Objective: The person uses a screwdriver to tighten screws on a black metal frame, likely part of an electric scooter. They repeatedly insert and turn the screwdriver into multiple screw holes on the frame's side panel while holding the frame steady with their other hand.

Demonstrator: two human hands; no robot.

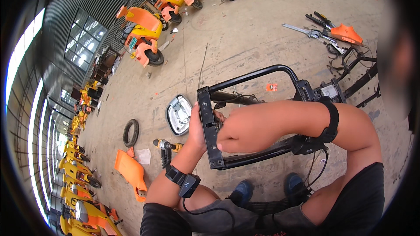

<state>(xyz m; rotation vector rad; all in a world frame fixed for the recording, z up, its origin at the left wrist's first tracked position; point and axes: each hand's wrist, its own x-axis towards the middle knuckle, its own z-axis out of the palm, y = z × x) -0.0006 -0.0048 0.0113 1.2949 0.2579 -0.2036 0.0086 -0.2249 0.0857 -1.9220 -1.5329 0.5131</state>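
In front of me is a black tubular metal frame (pixel 251 75), apparently from a scooter. Its near-left end is a flat drilled crossbar (pixel 212 148). My left hand (pixel 197 129) is wrapped round this crossbar from the left, with the thumb along its outer edge and fingertips showing inside the frame. Against the crossbar's inner side, my right hand (pixel 232 133) is closed, its fingers curled. Whatever those fingers hold is hidden by the hand. My right forearm crosses over the frame and covers part of it.
A yellow-and-black power tool (pixel 175 147), a white shell with a dark rim (pixel 178 116), a tyre (pixel 131 133) and an orange panel (pixel 131 170) lie left. Hand tools (pixel 306 30) lie far right. Scooters (pixel 146 35) stand behind. A cable (pixel 323 164) hangs beside the frame.
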